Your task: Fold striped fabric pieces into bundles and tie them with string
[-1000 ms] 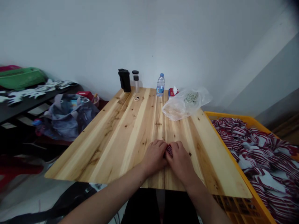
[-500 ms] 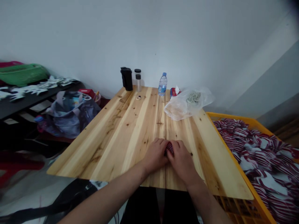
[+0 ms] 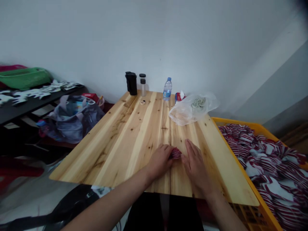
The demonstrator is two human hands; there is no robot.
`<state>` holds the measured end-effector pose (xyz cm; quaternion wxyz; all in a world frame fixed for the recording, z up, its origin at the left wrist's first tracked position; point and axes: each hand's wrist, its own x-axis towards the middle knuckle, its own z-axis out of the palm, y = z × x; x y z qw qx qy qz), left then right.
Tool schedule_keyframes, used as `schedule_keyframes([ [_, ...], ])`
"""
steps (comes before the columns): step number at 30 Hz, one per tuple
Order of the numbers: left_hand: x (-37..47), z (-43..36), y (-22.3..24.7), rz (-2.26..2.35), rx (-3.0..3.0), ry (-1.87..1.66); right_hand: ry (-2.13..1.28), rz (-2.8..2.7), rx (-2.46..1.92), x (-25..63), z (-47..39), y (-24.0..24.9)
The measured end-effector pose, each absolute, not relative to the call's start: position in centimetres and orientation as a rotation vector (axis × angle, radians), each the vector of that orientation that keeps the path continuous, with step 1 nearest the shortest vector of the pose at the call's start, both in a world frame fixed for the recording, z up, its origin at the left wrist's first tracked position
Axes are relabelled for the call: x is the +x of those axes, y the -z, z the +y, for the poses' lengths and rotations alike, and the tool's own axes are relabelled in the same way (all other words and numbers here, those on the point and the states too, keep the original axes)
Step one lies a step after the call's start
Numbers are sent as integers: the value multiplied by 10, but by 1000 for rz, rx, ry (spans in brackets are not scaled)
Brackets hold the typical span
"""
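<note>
On the wooden table (image 3: 134, 141), near its front edge, lies a small folded maroon-and-white striped sock (image 3: 176, 153). My left hand (image 3: 160, 162) is closed on its left side and covers much of it. Just to the right, my right hand (image 3: 195, 165) has its fingers stretched out and holds nothing. Its thumb side is close to the sock's right end; whether they touch I cannot tell.
A yellow crate (image 3: 258, 126) at the right is heaped with striped socks (image 3: 271, 160). At the table's back are a black flask (image 3: 131, 84), a clear tumbler (image 3: 142, 86), tape (image 3: 142, 102), a water bottle (image 3: 167, 89), and a plastic bag (image 3: 183, 114). A grey bag (image 3: 77, 118) stands left.
My right hand has let go of the sock, moved a little to the right and straightened its fingers. More of the sock shows now. My left hand stays on it.
</note>
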<state>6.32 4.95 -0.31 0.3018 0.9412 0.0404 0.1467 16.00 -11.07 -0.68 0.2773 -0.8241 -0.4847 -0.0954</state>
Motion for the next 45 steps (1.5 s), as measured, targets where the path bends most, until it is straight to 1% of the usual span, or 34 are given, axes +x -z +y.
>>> schedule_keyframes([
  [4, 65, 48, 2, 109, 2542, -384, 202, -1481, -2260, 164, -112, 23],
  [7, 66, 52, 3, 69, 2528, -347, 174, -1489, -2284, 168, -108, 27],
  [11, 67, 57, 5, 47, 2465, -318, 98, -1557, -2198, 174, -108, 22],
  [18, 65, 57, 12, 126, 2389, -316, 198, -1578, -2099, 176, -115, 10],
  [24, 64, 55, 8, 98, 2359, -305, 24, -1514, -2069, 173, -107, 7],
  [31, 66, 52, 7, 109, 2371, -296, 242, -1479, -2203, 166, -105, 29],
  [34, 66, 52, 9, 108, 2390, -276, 191, -1449, -2291, 161, -105, 32],
  [36, 66, 52, 10, 117, 2394, -278, 172, -1467, -2318, 157, -105, 26],
  [40, 66, 49, 11, 154, 2425, -302, 329, -1266, -2443, 144, -99, 2],
  [45, 65, 44, 7, 113, 2492, -349, 205, -1174, -2520, 133, -82, -13],
])
